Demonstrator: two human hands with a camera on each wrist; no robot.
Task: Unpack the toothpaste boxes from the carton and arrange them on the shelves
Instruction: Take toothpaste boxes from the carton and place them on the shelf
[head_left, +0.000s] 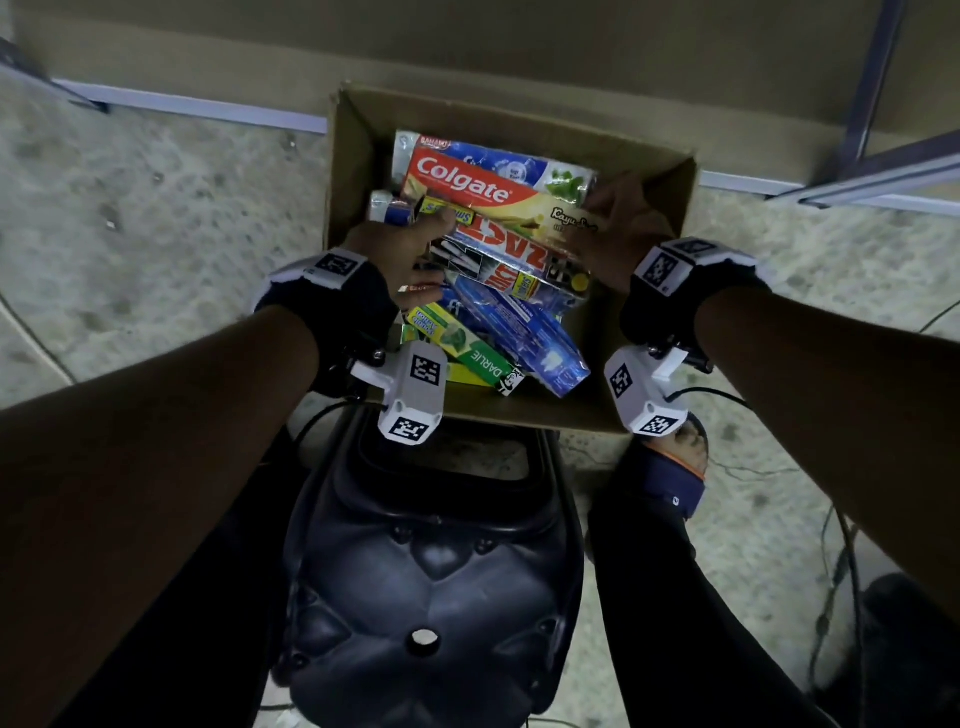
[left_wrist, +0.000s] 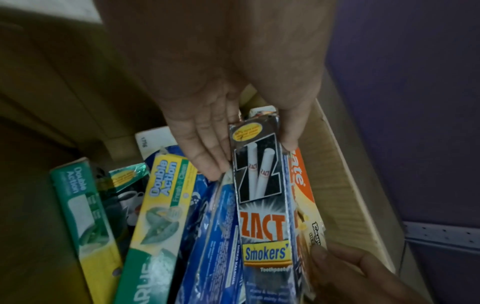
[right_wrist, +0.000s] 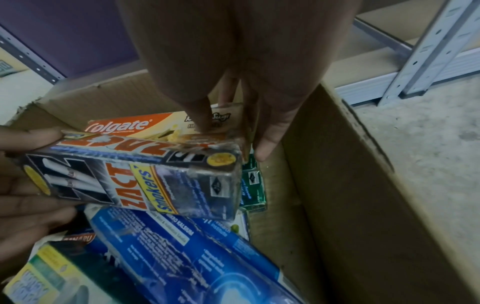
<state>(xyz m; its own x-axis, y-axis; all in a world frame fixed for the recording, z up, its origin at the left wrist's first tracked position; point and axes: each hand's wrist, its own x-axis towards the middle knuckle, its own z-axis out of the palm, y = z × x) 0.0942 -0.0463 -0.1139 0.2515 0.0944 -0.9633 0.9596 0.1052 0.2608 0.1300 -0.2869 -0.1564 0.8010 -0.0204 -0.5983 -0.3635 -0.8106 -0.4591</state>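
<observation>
An open brown carton (head_left: 349, 171) stands on the floor, filled with several toothpaste boxes. My left hand (head_left: 415, 244) pinches one end of a black Zact Smokers box (head_left: 509, 254) between thumb and fingers (left_wrist: 205, 160). My right hand (head_left: 608, 223) grips the other end, its thumb on the red and yellow Colgate box (head_left: 467, 187) stacked against the Zact box (right_wrist: 135, 179). Both boxes are raised a little above the rest. Under them lie a blue box (head_left: 519, 332) and a green and yellow Darlie box (head_left: 472, 358).
The metal shelf frame (head_left: 883, 171) and its lowest board (head_left: 467, 41) run just behind the carton. A black plastic stool (head_left: 431, 571) sits between my legs. Cables (head_left: 841, 571) trail over the concrete floor at the right, near my foot (head_left: 675, 467).
</observation>
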